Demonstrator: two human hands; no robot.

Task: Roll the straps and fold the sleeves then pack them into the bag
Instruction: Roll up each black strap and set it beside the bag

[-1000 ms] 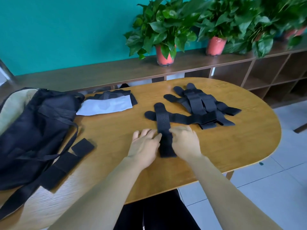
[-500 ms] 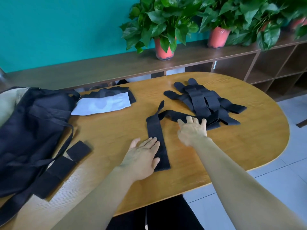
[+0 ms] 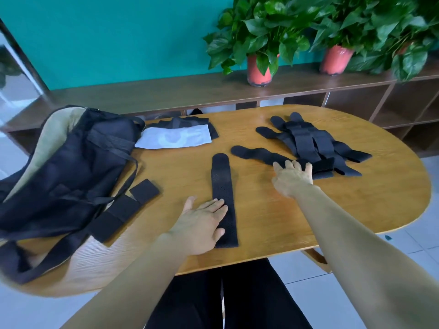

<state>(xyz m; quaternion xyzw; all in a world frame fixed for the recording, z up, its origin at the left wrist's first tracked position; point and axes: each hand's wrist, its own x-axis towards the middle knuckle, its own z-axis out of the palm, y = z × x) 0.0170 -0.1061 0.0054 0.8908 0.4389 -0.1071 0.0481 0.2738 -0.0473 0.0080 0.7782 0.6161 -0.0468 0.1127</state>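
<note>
A long black perforated strap [image 3: 223,186] lies flat on the wooden table [image 3: 273,224], running away from me. My left hand [image 3: 202,224] rests flat and open on its near left edge. My right hand [image 3: 293,178] lies open, fingers spread, on the near end of a second black strap [image 3: 256,154] that stretches to the left. Behind it is a pile of several black straps [image 3: 313,143]. A black bag [image 3: 59,172] with a tan lining lies at the table's left end, its webbing and hook-and-loop tabs [image 3: 121,210] trailing onto the table. Folded black and white sleeves [image 3: 175,136] sit at the back.
A long wooden shelf unit [image 3: 190,93] runs behind the table with two potted plants in red pots [image 3: 259,72] on top. The table's rounded right end [image 3: 425,193] overhangs a tiled floor. My dark trousers show below the near edge.
The upright strap has come apart from the crossing one and now lies straight. My right hand reached farther to the strap by the pile; my left hand stays on the first strap.
</note>
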